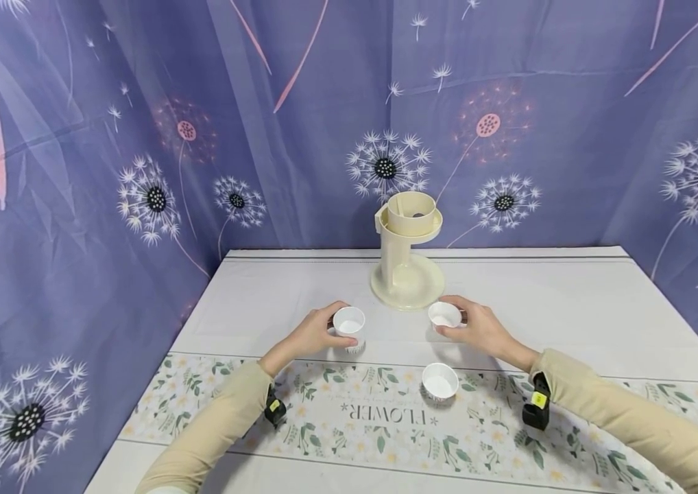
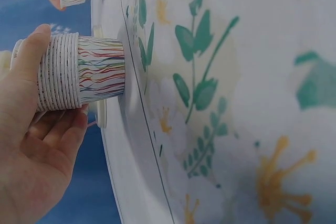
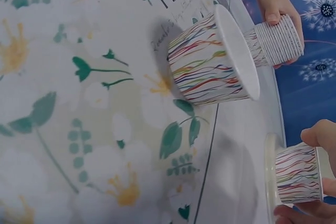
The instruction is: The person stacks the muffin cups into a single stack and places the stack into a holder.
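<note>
With one loose cup already on table, grips second cup in right hand and still-nested stack, of unclear count, in left hand.

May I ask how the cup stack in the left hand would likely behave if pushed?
The cup stack narrows toward its base, so it could tip; it looks papery, thus probably light and easily dented; being nested, it might slide apart.

Tablecloth: "FLOWER"; smaller script illegible
</note>
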A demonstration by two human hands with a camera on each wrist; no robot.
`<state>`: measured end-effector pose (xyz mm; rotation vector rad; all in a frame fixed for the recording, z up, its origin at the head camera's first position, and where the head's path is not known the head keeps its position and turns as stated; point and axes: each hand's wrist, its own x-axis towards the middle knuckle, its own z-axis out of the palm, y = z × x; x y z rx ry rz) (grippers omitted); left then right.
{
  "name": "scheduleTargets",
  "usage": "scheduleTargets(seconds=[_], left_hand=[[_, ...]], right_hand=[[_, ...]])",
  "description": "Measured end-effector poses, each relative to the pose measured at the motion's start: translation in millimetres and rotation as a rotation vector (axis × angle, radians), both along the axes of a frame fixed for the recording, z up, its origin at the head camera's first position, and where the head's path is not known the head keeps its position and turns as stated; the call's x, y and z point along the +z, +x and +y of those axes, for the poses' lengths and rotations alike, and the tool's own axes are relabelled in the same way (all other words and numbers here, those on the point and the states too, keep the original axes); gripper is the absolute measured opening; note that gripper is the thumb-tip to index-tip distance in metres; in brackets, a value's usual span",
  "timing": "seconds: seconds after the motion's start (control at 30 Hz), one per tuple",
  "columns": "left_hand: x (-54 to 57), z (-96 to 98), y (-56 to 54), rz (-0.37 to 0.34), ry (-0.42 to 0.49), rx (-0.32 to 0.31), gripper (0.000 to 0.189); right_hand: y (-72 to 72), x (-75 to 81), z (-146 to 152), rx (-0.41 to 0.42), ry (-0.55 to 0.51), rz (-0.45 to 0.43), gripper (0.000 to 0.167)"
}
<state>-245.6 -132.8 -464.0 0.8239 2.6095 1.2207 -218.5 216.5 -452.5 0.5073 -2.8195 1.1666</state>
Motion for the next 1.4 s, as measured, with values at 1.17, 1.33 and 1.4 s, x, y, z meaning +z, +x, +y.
scheduleTargets(seconds=[1.17,1.33,1.4], left_hand=[[-2.9,-1.5,-0.1,-0.004,0.034,-0.019,0.065],[-3.0,-1.4,-0.9,0.017,0.044,-0.044,0.065],[-2.8,-1.1,-1.3,0.018,0.040,-0.045,0.065]], right_hand=[[-6.8,11.5,-28.6,0.122,-0.040,0.039,0.062],[-8.9,14.2,-31.8,0.143,-0.029,0.027,0.062],[-9.7,15.1,-33.4,0.156,-0.028,0.020,0.062]])
